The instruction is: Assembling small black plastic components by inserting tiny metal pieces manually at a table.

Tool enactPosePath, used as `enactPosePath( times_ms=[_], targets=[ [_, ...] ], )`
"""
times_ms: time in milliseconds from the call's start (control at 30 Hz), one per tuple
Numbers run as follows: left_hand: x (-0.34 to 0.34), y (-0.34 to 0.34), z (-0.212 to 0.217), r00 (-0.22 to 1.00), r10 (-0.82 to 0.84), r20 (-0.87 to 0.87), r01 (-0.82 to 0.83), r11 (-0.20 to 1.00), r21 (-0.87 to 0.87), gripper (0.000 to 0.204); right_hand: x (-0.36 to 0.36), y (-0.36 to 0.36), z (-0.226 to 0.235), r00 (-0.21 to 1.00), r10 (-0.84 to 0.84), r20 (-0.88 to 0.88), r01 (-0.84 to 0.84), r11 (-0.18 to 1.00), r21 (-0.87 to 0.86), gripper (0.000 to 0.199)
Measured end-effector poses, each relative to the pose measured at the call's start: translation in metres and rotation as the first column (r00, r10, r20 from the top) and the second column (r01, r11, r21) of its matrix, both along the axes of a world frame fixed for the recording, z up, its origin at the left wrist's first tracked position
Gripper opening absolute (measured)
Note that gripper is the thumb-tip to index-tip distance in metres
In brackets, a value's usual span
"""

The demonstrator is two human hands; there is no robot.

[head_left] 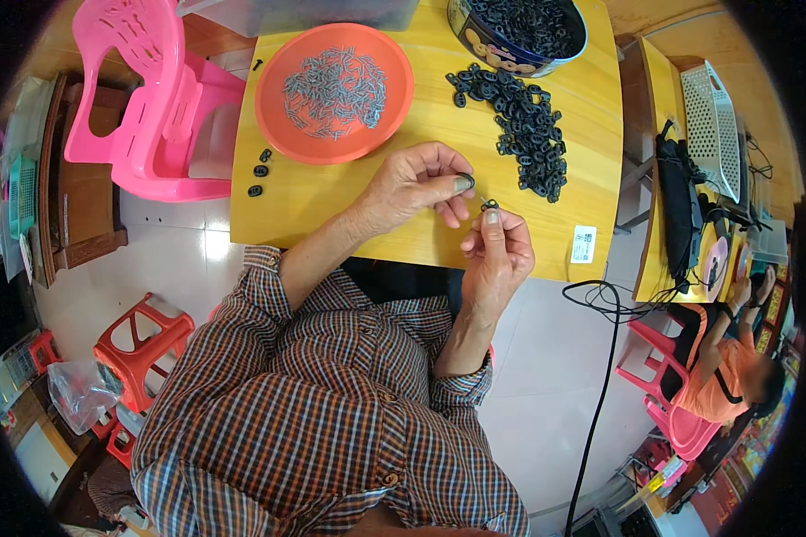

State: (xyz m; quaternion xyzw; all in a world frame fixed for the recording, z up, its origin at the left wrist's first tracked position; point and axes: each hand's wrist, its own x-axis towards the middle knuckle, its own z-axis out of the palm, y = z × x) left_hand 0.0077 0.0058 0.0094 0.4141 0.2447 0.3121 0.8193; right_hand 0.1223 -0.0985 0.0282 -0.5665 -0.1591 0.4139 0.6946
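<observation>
Above the yellow table's near edge, my two hands are close together. My right hand [500, 251] pinches a small black part [490, 205] between thumb and fingertips. A thin grey metal pin [482, 200] shows at that part; whether it sits in it is too small to tell. My left hand [424, 183] is closed in a pinch just left of it, and what its fingertips hold is hidden. A heap of similar black two-holed parts [519, 125] lies to the right. Beyond my left hand, an orange-red round tray [273, 112] bears many small grey metal pins [336, 89].
A round dark tin [501, 58] full of black parts stands at the far right of the table [331, 206]. A few black parts [256, 190] lie at the left. A pink chair [152, 134] adjoins the left edge. A black cable [600, 394] hangs at right; another person [721, 380] sits beyond.
</observation>
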Motion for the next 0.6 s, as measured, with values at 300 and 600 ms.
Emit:
enactPosePath(
  times_ms=[300,600],
  targets=[
    [-0.0039,-0.0028,-0.0022,0.997,-0.04,-0.072,0.047,0.994,0.102,0.028,-0.0013,0.0019,-0.0003,1.0,-0.003,-0.008,0.003,1.0,-0.014,0.011],
    [-0.0043,-0.0043,0.0013,0.994,-0.044,-0.104,0.064,0.979,0.196,0.033,-0.0016,0.0025,-0.0013,0.999,0.023,0.03,-0.023,0.999,-0.024,0.009]
  ],
)
